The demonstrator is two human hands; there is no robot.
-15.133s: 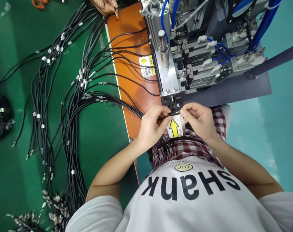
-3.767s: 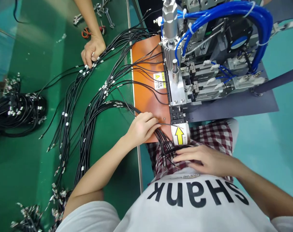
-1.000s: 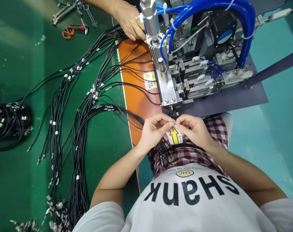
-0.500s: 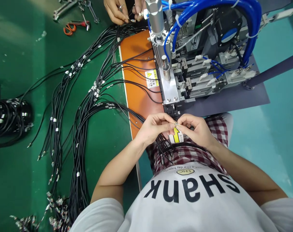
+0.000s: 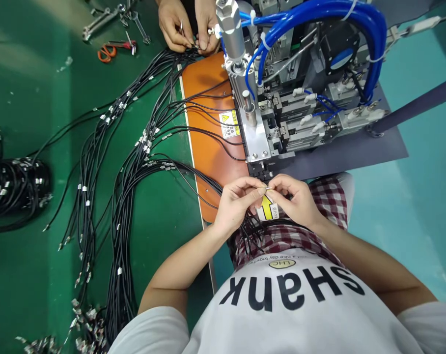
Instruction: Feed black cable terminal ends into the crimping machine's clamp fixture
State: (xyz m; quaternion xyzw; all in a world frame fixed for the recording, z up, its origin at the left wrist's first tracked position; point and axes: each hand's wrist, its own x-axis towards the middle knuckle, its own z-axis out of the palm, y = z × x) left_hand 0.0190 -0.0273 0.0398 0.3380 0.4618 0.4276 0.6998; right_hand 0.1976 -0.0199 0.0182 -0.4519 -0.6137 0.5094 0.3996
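My left hand (image 5: 237, 204) and my right hand (image 5: 294, 199) meet in front of the machine, just below its black jaw block (image 5: 260, 170). Left fingers pinch a black cable (image 5: 250, 223) close to its end, and right fingertips pinch the small metal terminal (image 5: 269, 189) on that end. A white band with a yellow arrow (image 5: 267, 210) sits just below my hands, partly hidden by them. Further black cables with metal terminals (image 5: 134, 157) fan across the green bench mat (image 5: 31, 265) to my left.
A pneumatic crimping machine (image 5: 278, 108) with blue air tubes stands ahead on a grey mat (image 5: 341, 157), beside an orange pad (image 5: 208, 157). A co-worker's hands (image 5: 188, 29) work cables at the top. Orange-handled scissors (image 5: 105, 55), wrenches (image 5: 101, 17) and a cable coil (image 5: 16, 187) lie on the bench.
My hands have come together from apart and now pinch the cable end in front of the jaws. The co-worker's hands have moved in beside the machine's top.
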